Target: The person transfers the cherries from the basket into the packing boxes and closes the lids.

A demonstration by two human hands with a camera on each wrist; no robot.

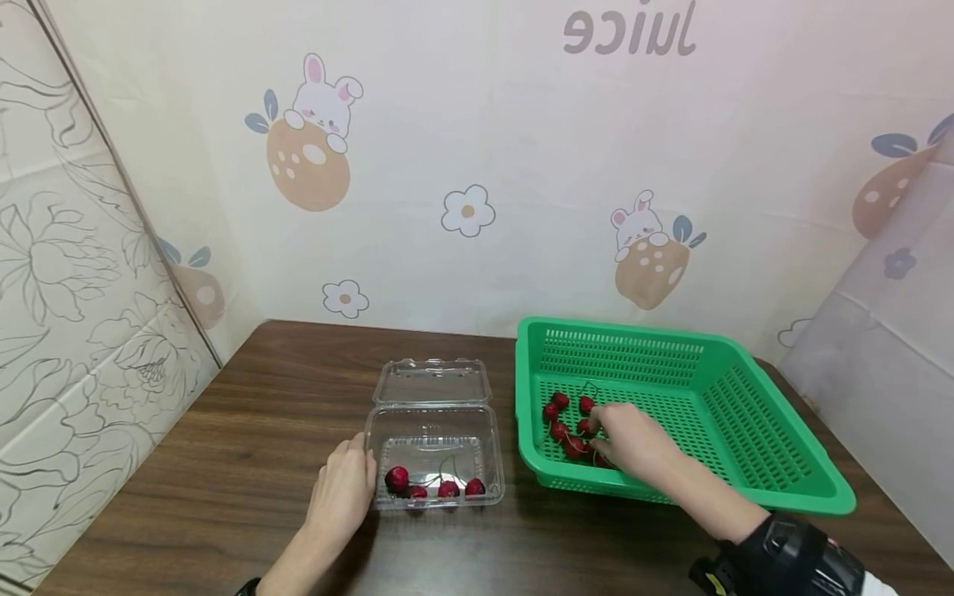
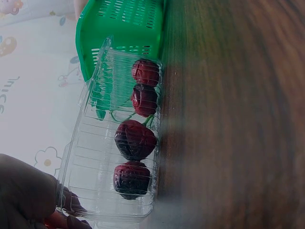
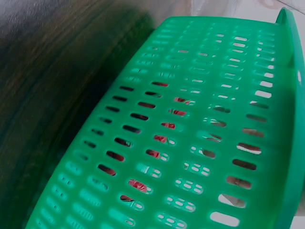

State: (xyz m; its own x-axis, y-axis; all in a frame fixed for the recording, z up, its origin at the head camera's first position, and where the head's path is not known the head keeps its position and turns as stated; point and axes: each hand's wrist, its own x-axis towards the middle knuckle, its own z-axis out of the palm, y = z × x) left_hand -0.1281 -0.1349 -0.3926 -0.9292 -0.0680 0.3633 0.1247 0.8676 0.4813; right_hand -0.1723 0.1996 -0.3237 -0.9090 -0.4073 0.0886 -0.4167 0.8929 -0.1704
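Note:
My left hand [image 1: 344,484] grips the left side of a clear plastic clamshell box [image 1: 428,451], whose lid [image 1: 432,383] is folded back. Several dark red cherries lie along the box's near side, among them a cherry [image 1: 397,478] at the left and a cherry [image 2: 135,139] seen through the wall in the left wrist view. Inside the green basket [image 1: 633,329], my right hand [image 1: 633,439] reaches down with thumb and forefinger around a cherry [image 1: 585,427]. Whether the fingers pinch it I cannot tell. The basket's slotted wall [image 3: 190,119] covers that hand's fingertips in the right wrist view.
More cherries [image 1: 573,448] are gathered at the basket's left end, some with green stems. Box and basket stand side by side on a dark wooden table [image 1: 246,430], a narrow gap between them. Behind rises a patterned wall covering [image 1: 402,281].

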